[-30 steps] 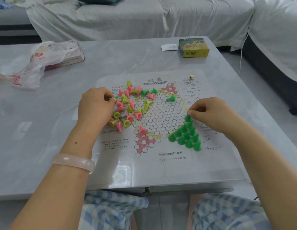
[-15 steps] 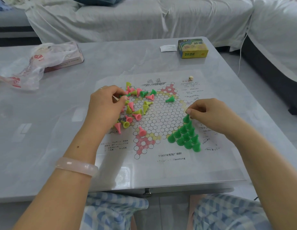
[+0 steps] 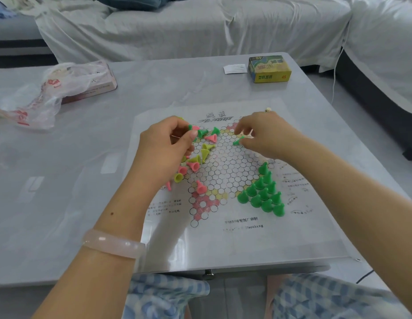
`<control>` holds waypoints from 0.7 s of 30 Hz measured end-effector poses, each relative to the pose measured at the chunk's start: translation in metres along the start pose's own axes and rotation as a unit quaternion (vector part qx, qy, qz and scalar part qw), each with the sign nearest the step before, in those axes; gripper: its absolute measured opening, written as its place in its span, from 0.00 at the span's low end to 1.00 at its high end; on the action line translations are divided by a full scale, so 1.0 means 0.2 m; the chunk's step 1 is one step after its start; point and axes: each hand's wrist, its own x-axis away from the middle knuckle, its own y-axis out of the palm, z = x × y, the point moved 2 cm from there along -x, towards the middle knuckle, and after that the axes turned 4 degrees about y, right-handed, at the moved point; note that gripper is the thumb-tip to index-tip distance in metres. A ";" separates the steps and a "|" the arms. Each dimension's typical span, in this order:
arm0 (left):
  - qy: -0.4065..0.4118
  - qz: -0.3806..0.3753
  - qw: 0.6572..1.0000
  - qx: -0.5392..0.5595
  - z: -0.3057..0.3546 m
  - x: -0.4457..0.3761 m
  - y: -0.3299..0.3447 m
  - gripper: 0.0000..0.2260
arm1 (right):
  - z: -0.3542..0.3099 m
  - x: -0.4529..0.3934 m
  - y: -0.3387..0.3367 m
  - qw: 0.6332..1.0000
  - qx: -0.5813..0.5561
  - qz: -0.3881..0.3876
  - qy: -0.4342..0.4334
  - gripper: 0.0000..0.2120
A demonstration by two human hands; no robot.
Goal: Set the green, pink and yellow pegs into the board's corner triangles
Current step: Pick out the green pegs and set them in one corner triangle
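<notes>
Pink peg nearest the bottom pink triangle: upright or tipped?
Tipped. The pink peg lies on its side, wide base toward the near edge, narrow tip pointing away, on the board.

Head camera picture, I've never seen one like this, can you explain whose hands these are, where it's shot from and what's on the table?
The view comes from a camera worn on a person's head, looking down at their own bare hands. On the grey table lies a paper game board. A triangle of green pegs stands in one corner. Loose pink, yellow and green pegs lie scattered beside the left hand. The right hand pinches one green peg. Farther back sit a yellow box and a plastic bag.
</notes>
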 end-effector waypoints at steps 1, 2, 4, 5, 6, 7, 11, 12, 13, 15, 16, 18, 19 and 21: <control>-0.001 0.002 1.000 -0.001 -0.01 0.00 0.00 0.02 | -0.01 -0.03 0.01 0.999 0.028 -0.008 -0.013 0.12; -0.004 0.005 1.000 -0.002 -0.01 -0.01 0.00 0.03 | -0.02 -0.05 0.03 0.998 0.052 -0.014 -0.021 0.13; -0.015 0.006 1.000 0.003 -0.03 -0.01 0.00 0.04 | -0.02 -0.08 0.06 0.996 0.083 -0.027 -0.026 0.13; -0.021 0.004 1.000 0.011 -0.03 -0.02 0.01 0.05 | -0.02 -0.09 0.08 0.995 0.090 -0.031 -0.027 0.12; -0.024 0.000 0.999 0.020 -0.03 -0.02 0.01 0.06 | -0.02 -0.10 0.09 0.995 0.094 -0.031 -0.028 0.10; -0.026 -0.004 0.999 0.028 -0.02 -0.02 0.02 0.07 | -0.01 -0.10 0.10 0.994 0.097 -0.030 -0.030 0.09; -0.023 -0.020 0.999 0.022 0.00 -0.03 0.05 0.12 | 0.02 -0.12 0.09 0.996 0.066 -0.025 -0.046 0.07; -0.022 -0.019 0.999 0.017 0.00 -0.03 0.06 0.12 | 0.02 -0.12 0.07 0.997 0.047 -0.023 -0.050 0.08; -0.023 -0.015 1.000 0.016 0.01 -0.03 0.06 0.11 | 0.01 -0.12 0.06 0.998 0.023 -0.018 -0.052 0.10; -0.029 0.007 0.999 0.021 0.01 -0.03 0.06 0.11 | -0.01 -0.14 0.04 0.998 -0.003 -0.001 -0.066 0.16; -0.036 0.022 0.999 0.022 0.01 -0.03 0.06 0.10 | -0.03 -0.15 0.04 0.997 0.007 0.004 -0.078 0.18; -0.054 0.044 0.997 0.024 0.00 -0.04 0.06 0.07 | -0.07 -0.19 0.07 0.994 0.047 0.001 -0.095 0.21; -0.061 0.048 0.997 0.029 0.00 -0.04 0.05 0.06 | -0.08 -0.21 0.09 0.993 0.065 -0.004 -0.098 0.21; -0.066 0.048 0.996 0.042 0.00 -0.04 0.06 0.04 | -0.09 -0.25 0.13 0.990 0.094 -0.014 -0.100 0.18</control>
